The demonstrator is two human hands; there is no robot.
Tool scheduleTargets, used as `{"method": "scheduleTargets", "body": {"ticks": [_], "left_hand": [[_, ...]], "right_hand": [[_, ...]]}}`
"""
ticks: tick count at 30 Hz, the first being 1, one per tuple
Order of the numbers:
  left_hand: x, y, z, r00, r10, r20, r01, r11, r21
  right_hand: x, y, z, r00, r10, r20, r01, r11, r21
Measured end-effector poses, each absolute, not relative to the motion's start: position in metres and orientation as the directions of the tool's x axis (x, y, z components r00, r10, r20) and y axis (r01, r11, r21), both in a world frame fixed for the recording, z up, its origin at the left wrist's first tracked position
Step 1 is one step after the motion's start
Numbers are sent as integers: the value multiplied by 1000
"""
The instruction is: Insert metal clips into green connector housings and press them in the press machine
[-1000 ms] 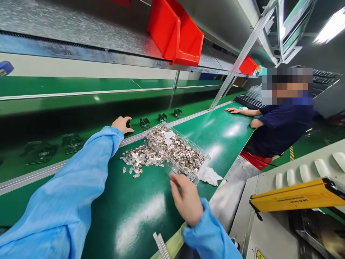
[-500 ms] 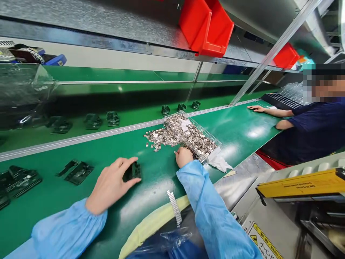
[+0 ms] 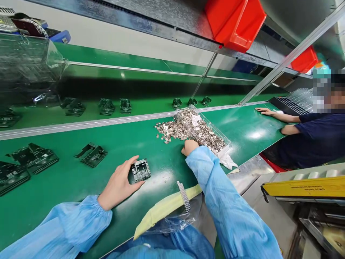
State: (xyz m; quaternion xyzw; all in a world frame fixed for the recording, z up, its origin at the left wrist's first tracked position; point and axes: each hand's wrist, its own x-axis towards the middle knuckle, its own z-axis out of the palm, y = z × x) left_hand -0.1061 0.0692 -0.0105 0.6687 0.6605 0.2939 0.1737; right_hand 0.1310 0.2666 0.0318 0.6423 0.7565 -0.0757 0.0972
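My left hand (image 3: 120, 185) is curled about a small green circuit board assembly (image 3: 141, 170). Thumb and fingertips are at two opposite sides of the board, which rests at the table surface or just over it. My right hand (image 3: 189, 146) is closed at the near edge of a heap of small silvery metal pieces (image 3: 176, 128); its fingertips are mostly hidden, and I cannot see what they hold. The pieces spill out of a clear plastic tray (image 3: 228, 142) onto the green table. Both of my arms wear light blue sleeves.
More board assemblies lie left on the table (image 3: 93, 154) and along the back ledge (image 3: 106, 107). A metal-link strip (image 3: 183, 197) lies across yellow material (image 3: 164, 212) at the front edge. Red bins (image 3: 237, 25) stand overhead. A co-worker's hand (image 3: 265, 111) rests at the right.
The camera view has shifted, so the bench sits differently in the picture. The board at my left hand has turned and shows more of its face. My right hand remains by the metal pieces.
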Motion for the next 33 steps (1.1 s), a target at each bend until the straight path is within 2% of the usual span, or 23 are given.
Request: {"method": "scheduleTargets", "body": {"ticks": [3,7,9,10,11,12,14,16,19,29,33], "left_hand": [[-98,70,-9,-94,976,199,610,-101,786],[-76,68,-9,-136,983,125,182,-99,978],[-60,68,-6,-95,994,43,-20,-45,999],[-51,68,-4,-67,998,7,-96,-14,995],[-42,68,-2,-41,999,-19,-150,13,989],[-32,68,1,-21,999,-32,-186,28,982],[-13,66,7,14,1000,-27,-226,30,974],[2,62,9,66,998,-5,-248,22,969],[15,54,7,148,989,14,-261,25,965],[12,45,-5,291,955,57,-190,-1,982],[9,45,-1,291,952,94,-90,-71,993]], "right_hand": [[128,266,41,-148,962,-230,988,135,-69],[150,228,60,-164,971,-171,967,124,-225],[168,189,68,-180,973,-146,912,110,-396],[176,167,71,-183,974,-136,848,86,-522],[183,143,72,-182,976,-118,675,37,-737],[187,121,71,-167,981,-102,476,-10,-880],[191,83,67,-97,994,-44,198,-24,-980],[188,57,60,3,1000,29,126,29,-992],[180,41,49,96,992,77,135,63,-989],[162,33,41,96,982,164,335,123,-934],[158,33,40,112,978,175,371,122,-921]]}}
